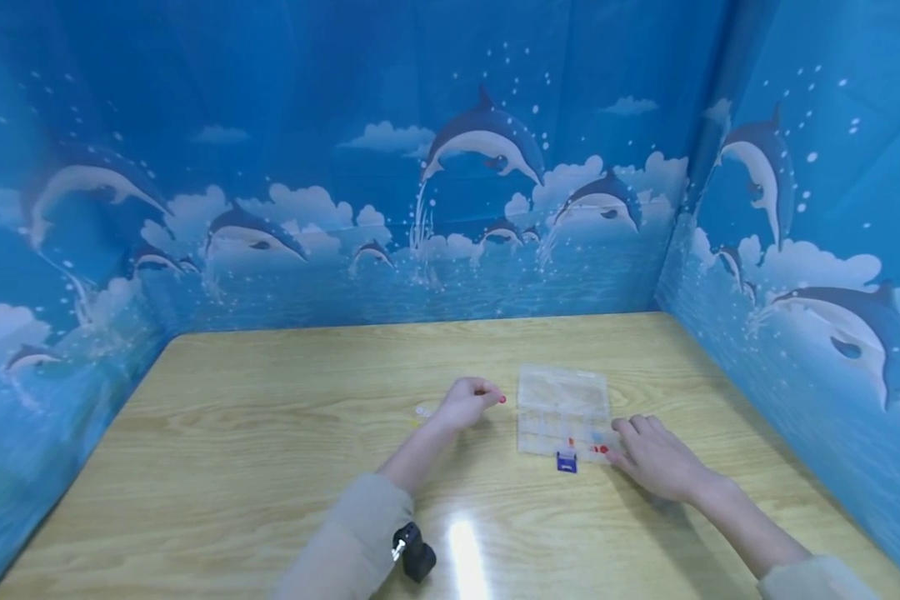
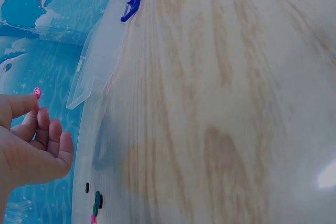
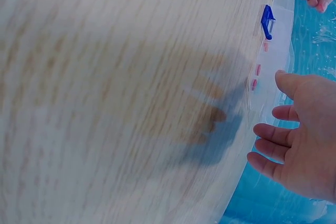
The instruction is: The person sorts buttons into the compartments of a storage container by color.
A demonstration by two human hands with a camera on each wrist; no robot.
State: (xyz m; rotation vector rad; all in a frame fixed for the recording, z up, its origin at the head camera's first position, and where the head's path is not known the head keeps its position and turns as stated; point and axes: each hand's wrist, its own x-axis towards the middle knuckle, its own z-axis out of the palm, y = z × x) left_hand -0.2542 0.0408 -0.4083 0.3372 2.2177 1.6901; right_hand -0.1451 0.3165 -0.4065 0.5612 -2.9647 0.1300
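Between thumb and forefinger, my left hand (image 1: 465, 405) pinches a small red button (image 2: 37, 93), held just left of a clear plastic compartment box (image 1: 562, 392). The box lies with its lid folded back and a blue latch (image 1: 567, 462) on its near edge. Several red pieces (image 1: 602, 449) sit in its near right compartments. At the box's right side, my right hand (image 1: 656, 457) has its fingers spread and relaxed, holding nothing; its thumb is by the corner. Whether it touches the box I cannot tell.
Small clear and yellow pieces (image 1: 422, 412) lie on the wooden table (image 1: 270, 467) behind my left forearm. Dark, green and pink buttons (image 2: 98, 200) show in the left wrist view. A dolphin-print curtain (image 1: 330, 167) stands along the back and sides.
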